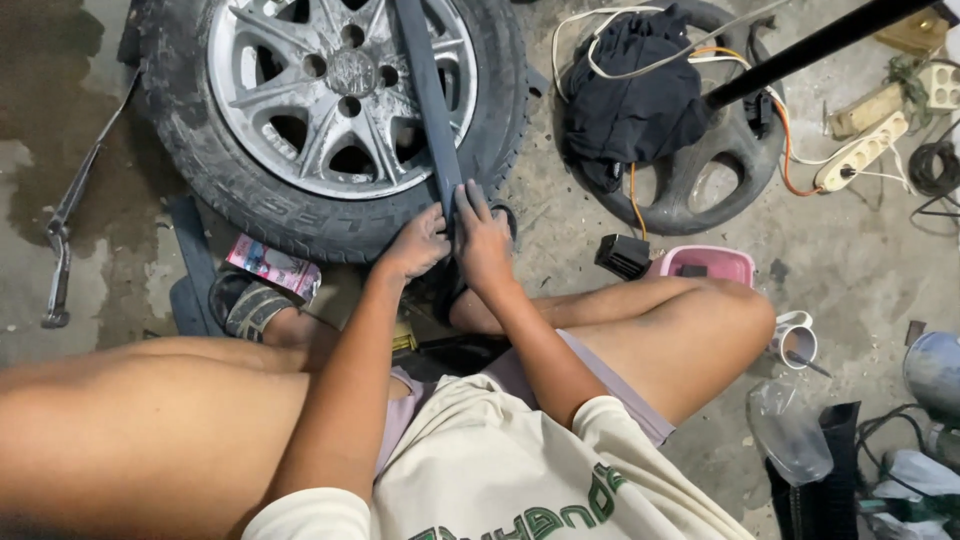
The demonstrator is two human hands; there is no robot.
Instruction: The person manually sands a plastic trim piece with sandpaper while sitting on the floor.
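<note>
A car wheel with a silver alloy rim lay flat on the concrete floor. Across it ran a long dark bar, its near end at the tyre's edge. The right hand and left hand both clenched that end, side by side.

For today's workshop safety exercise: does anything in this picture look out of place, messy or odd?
Yes. A dark cloth and loose cables are heaped on a wheel cover, beside a power strip lying on the bare floor. A wet stain darkens the concrete left of the tyre.
</note>
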